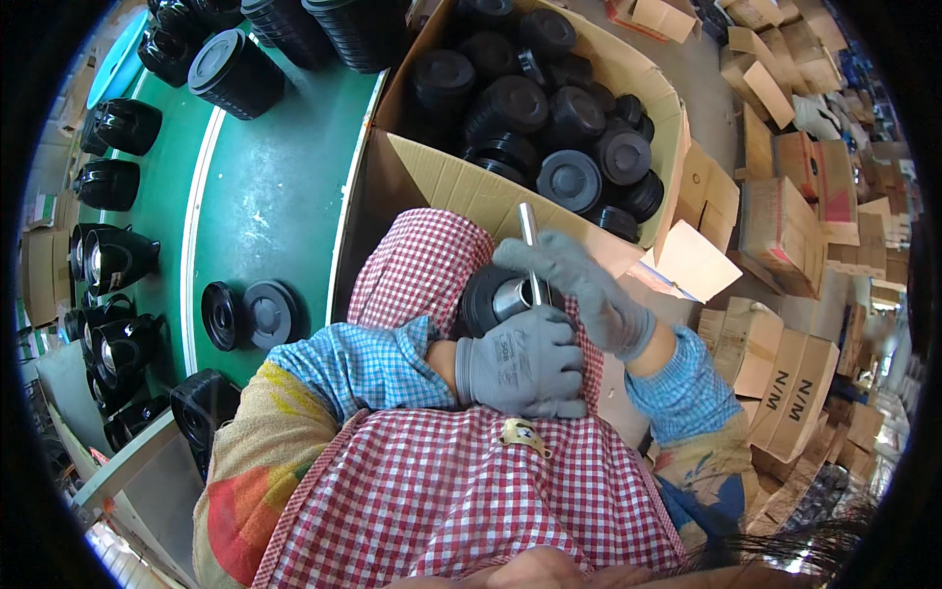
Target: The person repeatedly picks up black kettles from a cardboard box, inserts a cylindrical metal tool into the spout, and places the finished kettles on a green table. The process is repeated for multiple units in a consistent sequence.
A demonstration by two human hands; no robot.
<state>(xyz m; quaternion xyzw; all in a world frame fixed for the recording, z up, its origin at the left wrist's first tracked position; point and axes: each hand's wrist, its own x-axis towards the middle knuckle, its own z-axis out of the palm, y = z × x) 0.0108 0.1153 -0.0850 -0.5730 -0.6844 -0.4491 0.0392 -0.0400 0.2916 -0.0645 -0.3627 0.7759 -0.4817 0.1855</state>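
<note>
On my lap a round black lid-like part point(478, 300) lies tilted, with a shiny metal cup-shaped piece point(511, 297) at its middle. A slim metal rod point(528, 224) rises beside it. My left hand point(518, 365), in a grey glove, is closed at the rod's lower end, fingers curled out of sight. My right hand point(587, 293), also gloved, reaches over from the right. Its fingers are stretched out and lie across the rod; the thumb is hidden. A red checked cloth point(417, 265) covers my legs under the part.
Ahead, a cardboard box point(446, 182) holds many round black lids point(569, 182). Along my left runs a green-topped table point(285, 187), with two black lids point(267, 314), stacked black lids point(235, 74) and glossy black kettle-like bodies point(120, 257). Cartons point(785, 231) crowd the floor at right.
</note>
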